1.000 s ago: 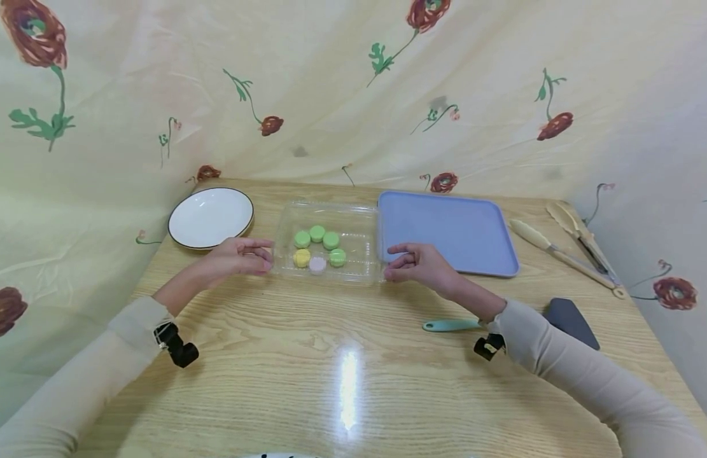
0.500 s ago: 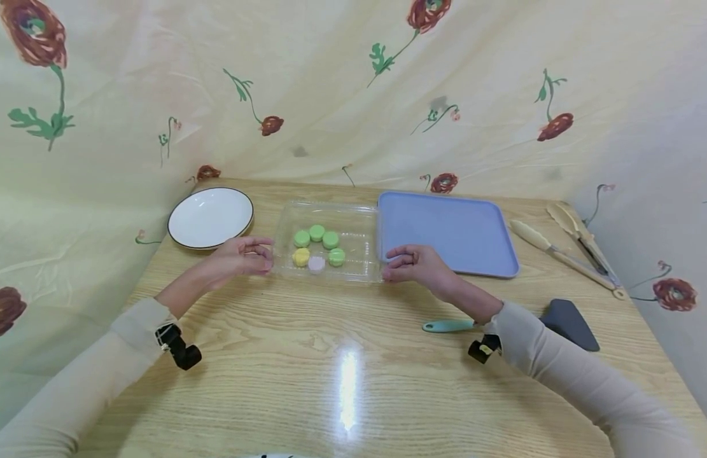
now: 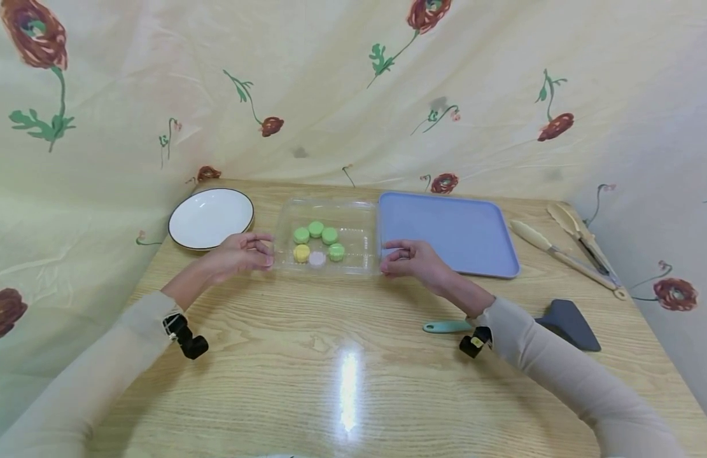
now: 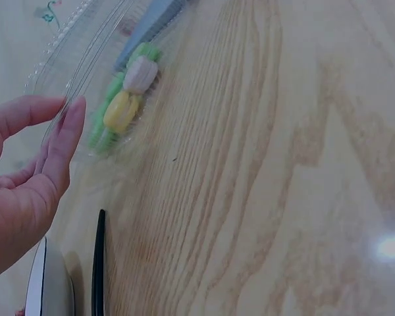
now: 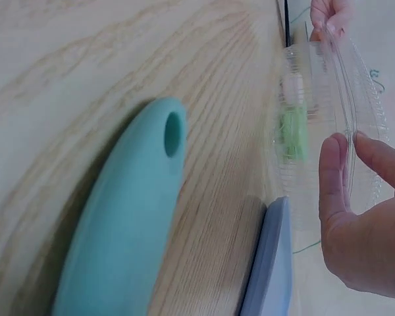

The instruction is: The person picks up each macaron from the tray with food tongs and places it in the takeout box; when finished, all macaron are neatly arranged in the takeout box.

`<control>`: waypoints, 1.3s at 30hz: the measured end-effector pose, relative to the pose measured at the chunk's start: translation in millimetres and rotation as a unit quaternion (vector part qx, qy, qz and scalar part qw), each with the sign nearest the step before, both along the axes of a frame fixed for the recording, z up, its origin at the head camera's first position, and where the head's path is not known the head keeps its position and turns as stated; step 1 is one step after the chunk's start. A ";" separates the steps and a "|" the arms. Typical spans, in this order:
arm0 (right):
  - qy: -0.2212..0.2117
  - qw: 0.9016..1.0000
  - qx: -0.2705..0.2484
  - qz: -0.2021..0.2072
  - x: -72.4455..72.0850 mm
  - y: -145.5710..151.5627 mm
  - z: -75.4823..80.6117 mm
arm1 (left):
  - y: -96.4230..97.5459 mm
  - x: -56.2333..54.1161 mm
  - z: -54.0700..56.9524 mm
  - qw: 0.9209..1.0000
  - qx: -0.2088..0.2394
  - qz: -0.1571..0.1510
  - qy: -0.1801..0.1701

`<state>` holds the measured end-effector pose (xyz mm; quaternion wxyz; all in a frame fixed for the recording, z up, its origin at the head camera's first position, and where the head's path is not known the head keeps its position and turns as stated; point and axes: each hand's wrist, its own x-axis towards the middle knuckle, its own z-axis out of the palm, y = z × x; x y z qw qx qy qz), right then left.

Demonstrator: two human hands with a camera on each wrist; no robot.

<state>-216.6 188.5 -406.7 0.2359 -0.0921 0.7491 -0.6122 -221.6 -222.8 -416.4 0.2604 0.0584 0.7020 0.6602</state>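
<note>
A clear plastic clamshell container [image 3: 356, 222] with an open top is held level between my two hands. Several macarons sit in it: green ones [image 3: 315, 229], a yellow one [image 3: 301, 253] and a pale lilac one [image 3: 317, 258]. At its left end my left hand [image 3: 238, 254] pinches the rim between thumb and fingers, as the left wrist view shows. My right hand [image 3: 413, 262] grips the opposite rim [image 5: 347, 99] the same way. Table shows beneath the container in both wrist views.
Behind my left hand stands a white dark-rimmed plate [image 3: 211, 218]. A blue tray [image 3: 447, 232] lies right of the container. Cream-tipped tongs [image 3: 579, 267] rest at the far right. A spatula with a teal handle [image 3: 447, 326] and dark grey blade [image 3: 571, 326] lies under my right forearm.
The container with its macarons has risen slightly and shifted a little away from me, both hands moving with it. Both forearms have moved inward. Plate, tray, tongs and spatula stay put.
</note>
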 end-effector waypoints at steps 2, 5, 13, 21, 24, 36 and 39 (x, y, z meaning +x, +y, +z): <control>-0.010 1.000 -0.009 -0.004 -1.6 -0.6 -0.1 | -1.9 -4.4 -2.0 1.000 0.004 -0.012 0.001; -0.022 0.999 -0.025 -0.002 -3.7 -0.9 -0.4 | -3.5 -9.0 -3.5 1.000 0.005 -0.021 0.002; -0.039 0.998 -0.052 -0.007 -7.0 -2.5 -3.6 | -3.3 -12.8 -2.8 1.000 0.008 -0.012 -0.005; -0.040 0.997 -0.072 -0.008 -8.1 -3.4 -6.7 | -2.0 -11.4 -3.8 1.000 0.008 0.000 -0.003; -0.045 0.996 -0.074 -0.010 -8.4 -3.9 -8.0 | -2.0 -10.9 -4.6 1.000 0.008 0.006 -0.005; -0.054 0.994 -0.090 -0.026 -6.4 -6.3 -7.5 | 2.3 -6.1 -3.2 1.000 0.009 0.021 0.000; -0.049 0.994 -0.098 -0.028 -5.6 -6.4 -7.3 | 4.1 -5.8 -4.5 1.000 0.012 0.023 0.007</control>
